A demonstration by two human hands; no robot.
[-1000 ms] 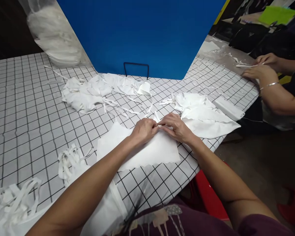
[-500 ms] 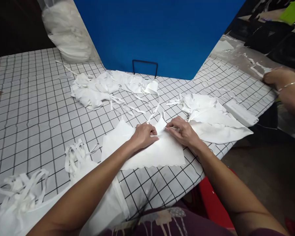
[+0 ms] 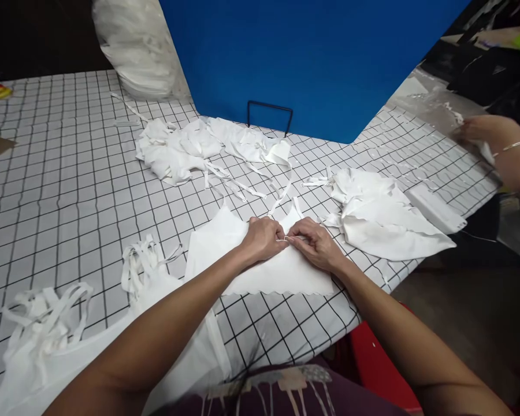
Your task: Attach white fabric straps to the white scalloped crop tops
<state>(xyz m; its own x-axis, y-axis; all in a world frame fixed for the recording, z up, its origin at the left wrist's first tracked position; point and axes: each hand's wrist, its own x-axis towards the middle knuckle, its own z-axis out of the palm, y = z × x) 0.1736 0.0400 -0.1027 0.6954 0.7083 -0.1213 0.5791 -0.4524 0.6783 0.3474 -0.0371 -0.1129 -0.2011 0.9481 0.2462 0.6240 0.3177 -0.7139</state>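
Note:
A white strappy camisole top point(image 3: 281, 278) with a wavy hem lies flat in front of me, its neckline and straps pointing away. My left hand point(image 3: 266, 238) rests on its middle, with thumb and fingers closed on the neckline edge. Right beside it, my right hand point(image 3: 314, 245) pinches the same edge, and the fingertips of both hands nearly meet. Small folds of cloth at the fingertips are partly hidden. Near my left forearm lie more white tops point(image 3: 156, 286) with bunched straps.
A crumpled pile of white tops point(image 3: 177, 147) lies behind, another heap point(image 3: 381, 216) to the right beside a white box point(image 3: 435, 209). A blue board point(image 3: 303, 63) stands at the back, a bagged white bundle point(image 3: 141, 52) left of it. Another person's hand point(image 3: 496, 136) is at far right.
My right hand has moved in toward my left, so the fingertips now almost touch at the neckline. The whole view has shifted slightly.

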